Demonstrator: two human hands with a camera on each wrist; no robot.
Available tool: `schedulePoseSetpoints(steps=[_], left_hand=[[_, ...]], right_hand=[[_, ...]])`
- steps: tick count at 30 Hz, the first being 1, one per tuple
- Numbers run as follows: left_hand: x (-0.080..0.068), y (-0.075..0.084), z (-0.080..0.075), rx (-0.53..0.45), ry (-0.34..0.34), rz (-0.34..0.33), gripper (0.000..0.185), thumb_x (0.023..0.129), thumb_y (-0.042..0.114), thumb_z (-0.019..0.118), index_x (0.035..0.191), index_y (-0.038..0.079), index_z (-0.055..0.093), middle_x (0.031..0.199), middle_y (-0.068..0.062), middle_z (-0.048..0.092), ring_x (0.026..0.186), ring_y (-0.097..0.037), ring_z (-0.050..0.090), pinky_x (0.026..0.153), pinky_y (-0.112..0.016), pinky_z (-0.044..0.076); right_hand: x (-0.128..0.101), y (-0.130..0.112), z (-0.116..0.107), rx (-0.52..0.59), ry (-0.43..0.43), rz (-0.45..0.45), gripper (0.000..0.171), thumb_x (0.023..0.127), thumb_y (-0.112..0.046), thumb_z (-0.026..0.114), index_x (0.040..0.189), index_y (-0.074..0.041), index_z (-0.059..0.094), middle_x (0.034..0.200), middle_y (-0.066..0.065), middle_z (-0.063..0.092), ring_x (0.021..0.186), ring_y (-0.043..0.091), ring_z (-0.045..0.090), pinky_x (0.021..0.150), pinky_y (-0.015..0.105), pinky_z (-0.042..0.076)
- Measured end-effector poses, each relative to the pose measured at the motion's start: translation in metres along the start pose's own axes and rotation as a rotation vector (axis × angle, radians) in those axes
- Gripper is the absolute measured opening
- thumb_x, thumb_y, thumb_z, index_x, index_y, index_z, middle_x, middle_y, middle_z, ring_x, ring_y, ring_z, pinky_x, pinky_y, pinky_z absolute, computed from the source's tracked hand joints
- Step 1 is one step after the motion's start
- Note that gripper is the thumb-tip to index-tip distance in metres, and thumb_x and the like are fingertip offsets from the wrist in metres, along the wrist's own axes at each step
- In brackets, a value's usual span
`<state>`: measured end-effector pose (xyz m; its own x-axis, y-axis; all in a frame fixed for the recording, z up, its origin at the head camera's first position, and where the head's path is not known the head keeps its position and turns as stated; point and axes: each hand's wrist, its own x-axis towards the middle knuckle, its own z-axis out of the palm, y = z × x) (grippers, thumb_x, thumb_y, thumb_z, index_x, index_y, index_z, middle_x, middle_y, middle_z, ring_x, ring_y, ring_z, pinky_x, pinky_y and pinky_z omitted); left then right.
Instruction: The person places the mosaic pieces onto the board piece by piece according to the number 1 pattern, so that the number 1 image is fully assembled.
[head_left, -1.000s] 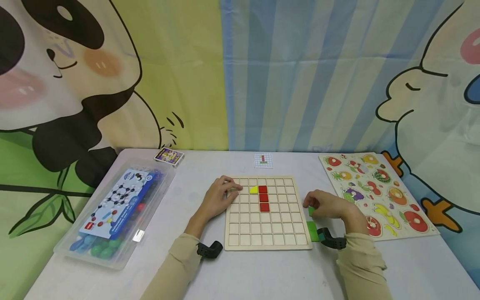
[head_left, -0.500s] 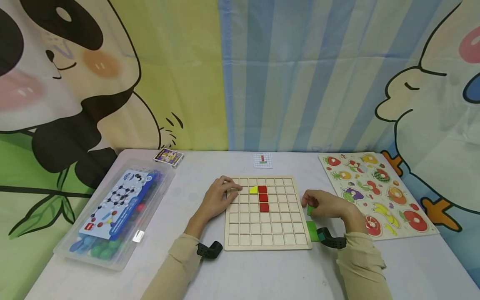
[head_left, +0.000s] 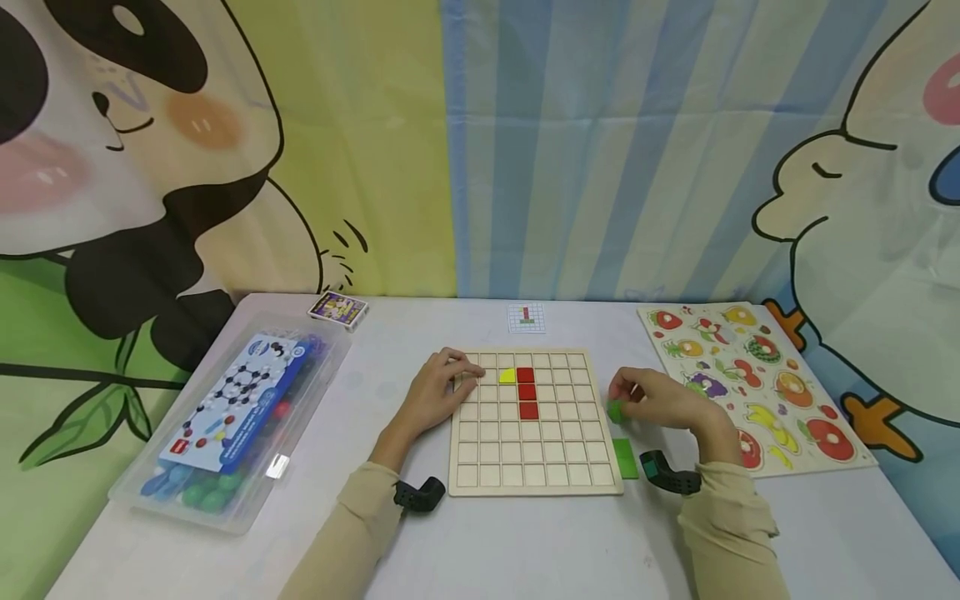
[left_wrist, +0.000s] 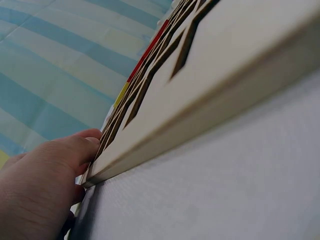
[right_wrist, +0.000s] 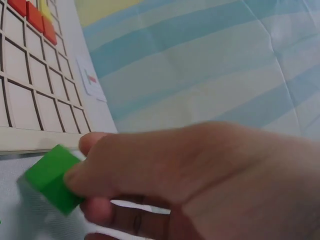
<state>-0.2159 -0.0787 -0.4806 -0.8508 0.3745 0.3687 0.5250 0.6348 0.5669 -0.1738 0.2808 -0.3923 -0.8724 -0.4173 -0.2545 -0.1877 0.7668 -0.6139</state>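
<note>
White table (head_left: 525, 542); right hand (head_left: 660, 402) pinches green block (head_left: 616, 410)

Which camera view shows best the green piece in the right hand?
The right wrist view: the green piece is large there, pinched by the right hand. In the head view it is a small spot. The left wrist view does not show it.

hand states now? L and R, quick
Left hand: open, fingers resting on the top-left corner of the wooden grid board.
Right hand: pinches a green block just off the board's right edge.
</note>
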Motion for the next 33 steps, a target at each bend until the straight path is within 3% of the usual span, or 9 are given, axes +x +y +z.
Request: schedulePoseSetpoints(steps=[10, 19, 33], left_hand=[[0.0, -0.002, 0.001, -0.002, 0.019, 0.033, 0.016, 0.09, 0.021, 0.063, 0.102, 0.025, 0.072, 0.108, 0.0, 0.058, 0.091, -0.017, 0.051, 0.077, -0.036, 0.042], [0.0, 0.0, 0.0, -0.005, 0.015, 0.026, 0.016, 0.09, 0.02, 0.063, 0.103, 0.024, 0.072, 0.11, -0.001, 0.058, 0.091, -0.018, 0.05, 0.077, -0.036, 0.042], [-0.001, 0.0, -0.001, -0.003, 0.022, 0.031, 0.015, 0.09, 0.02, 0.063, 0.102, 0.024, 0.072, 0.11, 0.0, 0.058, 0.091, -0.017, 0.05, 0.076, -0.035, 0.042]], right_hand=[[0.008, -0.007, 0.008, 0.087, 0.019, -0.098, 0.012, 0.086, -0.006, 0.058, 0.097, -0.012, 0.056, 0.084, 0.003, 0.055, 0.073, 0.016, 0.05, 0.06, 0.026, 0.041], [0.022, -0.028, 0.024, 0.139, 0.028, -0.175, 0.011, 0.091, -0.011, 0.06, 0.101, -0.013, 0.056, 0.092, 0.002, 0.059, 0.084, 0.019, 0.054, 0.07, 0.027, 0.046], [0.042, -0.048, 0.052, 0.118, 0.009, -0.327, 0.008, 0.091, -0.011, 0.06, 0.099, -0.012, 0.057, 0.094, 0.001, 0.06, 0.083, 0.014, 0.057, 0.074, 0.026, 0.048]])
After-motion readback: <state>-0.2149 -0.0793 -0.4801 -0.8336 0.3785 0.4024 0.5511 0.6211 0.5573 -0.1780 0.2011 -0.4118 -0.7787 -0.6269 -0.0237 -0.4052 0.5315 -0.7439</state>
